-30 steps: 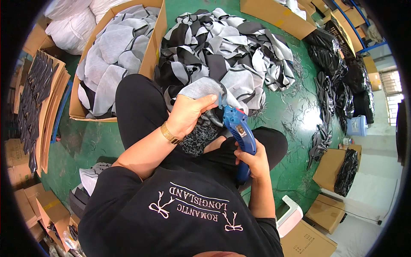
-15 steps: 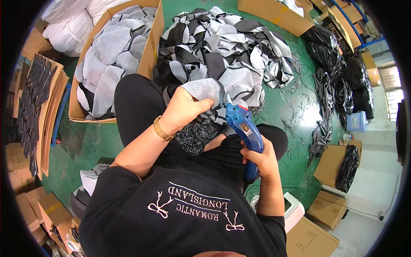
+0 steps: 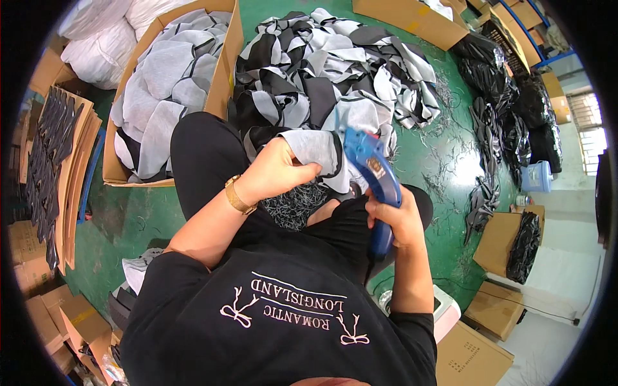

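Observation:
My left hand pinches a grey fabric piece with a dark edge, holding it above my lap. In my right hand is a blue electric fabric cutter, fingers wrapped round its handle. The cutter's head sits just right of the fabric's dark edge; whether they touch I cannot tell. Beyond my hands lies a big heap of grey and black fabric pieces on the floor. Below the held fabric, thin dark trimmings are piled between my legs.
A cardboard box full of grey fabric pieces stands left of the heap. Loose trimmings litter the green floor. Black plastic bags and cartons line the right side. Flat cardboard with black strips stands at the left.
The cutter has moved slightly right and away from me, its head now beside the fabric's edge. More of the fabric's dark edge shows, hanging to the right of my left hand.

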### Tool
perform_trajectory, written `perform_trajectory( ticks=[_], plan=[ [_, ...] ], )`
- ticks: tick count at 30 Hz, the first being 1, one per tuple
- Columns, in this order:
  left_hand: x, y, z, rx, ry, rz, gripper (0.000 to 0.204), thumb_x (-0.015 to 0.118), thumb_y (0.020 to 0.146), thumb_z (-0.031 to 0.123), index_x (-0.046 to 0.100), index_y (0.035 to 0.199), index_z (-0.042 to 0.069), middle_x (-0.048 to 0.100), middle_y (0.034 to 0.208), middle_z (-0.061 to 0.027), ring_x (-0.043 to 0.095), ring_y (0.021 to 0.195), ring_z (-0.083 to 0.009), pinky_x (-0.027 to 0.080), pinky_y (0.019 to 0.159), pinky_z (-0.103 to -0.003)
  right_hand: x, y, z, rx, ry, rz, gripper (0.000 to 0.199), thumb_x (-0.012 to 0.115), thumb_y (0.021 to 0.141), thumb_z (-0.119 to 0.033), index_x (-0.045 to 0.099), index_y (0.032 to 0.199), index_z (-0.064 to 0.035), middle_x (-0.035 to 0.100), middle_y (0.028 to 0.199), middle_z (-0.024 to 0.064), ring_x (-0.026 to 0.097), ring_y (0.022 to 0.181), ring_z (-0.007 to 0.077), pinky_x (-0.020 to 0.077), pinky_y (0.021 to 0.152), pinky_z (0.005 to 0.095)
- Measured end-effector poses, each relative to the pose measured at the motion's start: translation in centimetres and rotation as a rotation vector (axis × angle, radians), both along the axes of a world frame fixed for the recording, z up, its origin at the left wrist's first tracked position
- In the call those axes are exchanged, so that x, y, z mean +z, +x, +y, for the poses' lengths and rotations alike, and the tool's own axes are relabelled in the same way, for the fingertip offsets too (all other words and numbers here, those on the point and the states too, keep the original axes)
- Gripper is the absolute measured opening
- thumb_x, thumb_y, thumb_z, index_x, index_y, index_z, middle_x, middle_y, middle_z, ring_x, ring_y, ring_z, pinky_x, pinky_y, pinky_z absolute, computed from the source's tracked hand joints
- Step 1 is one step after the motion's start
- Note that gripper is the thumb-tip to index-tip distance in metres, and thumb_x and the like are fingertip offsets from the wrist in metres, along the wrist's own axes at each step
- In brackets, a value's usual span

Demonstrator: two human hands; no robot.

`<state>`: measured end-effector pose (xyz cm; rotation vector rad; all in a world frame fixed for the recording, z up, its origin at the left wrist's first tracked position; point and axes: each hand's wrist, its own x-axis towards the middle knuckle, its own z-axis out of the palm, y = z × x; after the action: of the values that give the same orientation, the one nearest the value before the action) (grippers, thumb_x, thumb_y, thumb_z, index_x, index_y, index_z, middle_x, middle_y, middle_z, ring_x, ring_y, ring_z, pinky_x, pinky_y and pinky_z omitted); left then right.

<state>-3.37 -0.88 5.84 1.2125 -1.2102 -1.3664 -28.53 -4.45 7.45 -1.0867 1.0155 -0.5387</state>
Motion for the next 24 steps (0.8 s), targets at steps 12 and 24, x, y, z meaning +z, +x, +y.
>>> perform_trajectory(
  ticks=[12, 24],
  plan=[
    [-3.4, -2.6, 1.3, -0.012, 0.013, 0.436, 0.038, 0.064, 0.084, 0.003, 0.053, 0.121, 0.002, 0.062, 0.109, -0.0031, 0.059, 0.099, -0.0114, 0.048, 0.087, -0.029, -0.4, 5.7, -2.1, -0.015, -0.493, 0.307, 0.041, 0.08, 0.062, -0.013, 0.06, 0.095, 0.0023, 0.062, 0.076, 0.0066, 0.057, 0.067, 0.0126, 0.0479, 0.062, 0.0284],
    [-4.0, -1.6, -1.0, 0.119, 0.233, 0.808, 0.027, 0.069, 0.084, 0.012, 0.062, 0.11, 0.004, 0.066, 0.102, -0.0035, 0.062, 0.092, -0.0132, 0.05, 0.081, -0.03, -2.4, 1.3, -0.9, 0.002, -0.011, -0.163, 0.039, 0.074, 0.065, -0.026, 0.054, 0.084, 0.0012, 0.052, 0.065, 0.006, 0.052, 0.055, 0.0157, 0.0433, 0.051, 0.0259]
  ],
)
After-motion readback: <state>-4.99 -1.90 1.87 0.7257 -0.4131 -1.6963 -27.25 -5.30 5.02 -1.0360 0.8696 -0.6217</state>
